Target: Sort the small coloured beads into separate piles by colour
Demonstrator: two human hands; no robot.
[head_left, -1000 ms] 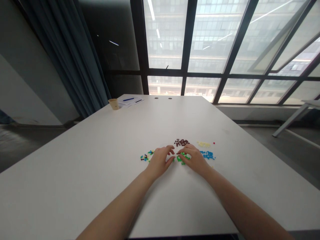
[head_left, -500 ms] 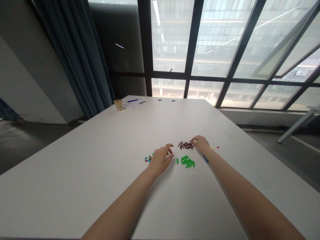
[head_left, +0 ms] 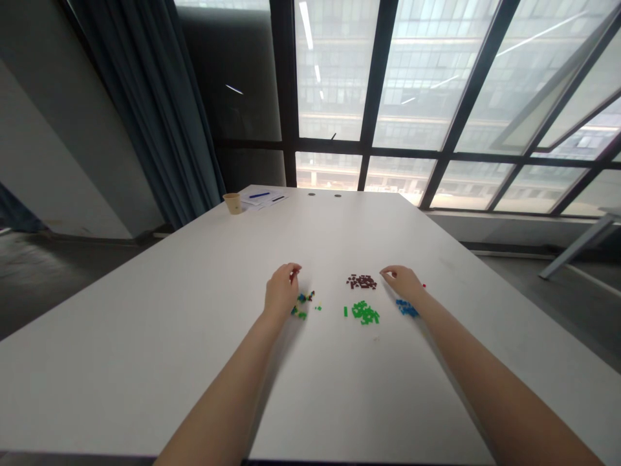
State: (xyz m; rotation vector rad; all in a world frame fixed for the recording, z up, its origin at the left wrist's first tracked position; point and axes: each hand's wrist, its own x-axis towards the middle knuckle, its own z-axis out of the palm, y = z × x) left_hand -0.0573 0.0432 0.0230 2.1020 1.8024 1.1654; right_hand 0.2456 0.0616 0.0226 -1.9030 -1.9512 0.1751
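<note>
My left hand (head_left: 281,290) is over the left side of a mixed pile of small coloured bricks (head_left: 301,299), partly covering it. Its fingers are curled together, and what they hold, if anything, is too small to make out. To the right, my right hand (head_left: 403,283) pinches thumb and forefinger just beside a heap of dark brown bricks (head_left: 361,282); whatever is between the tips cannot be made out. Beneath that wrist lies a group of blue bricks (head_left: 406,307), partly hidden. Between the hands, nearer me, is a heap of green bricks (head_left: 365,313).
A single red brick (head_left: 424,285) shows past my right wrist. At the far left of the white table (head_left: 194,291) stand a tan cup (head_left: 233,204) and papers with a blue pen (head_left: 259,195). Tall windows lie beyond the table.
My left hand has moved left and away from me, from beside the green bricks to the mixed pile. My right hand has shifted slightly right, off the brown heap, uncovering more blue bricks.
</note>
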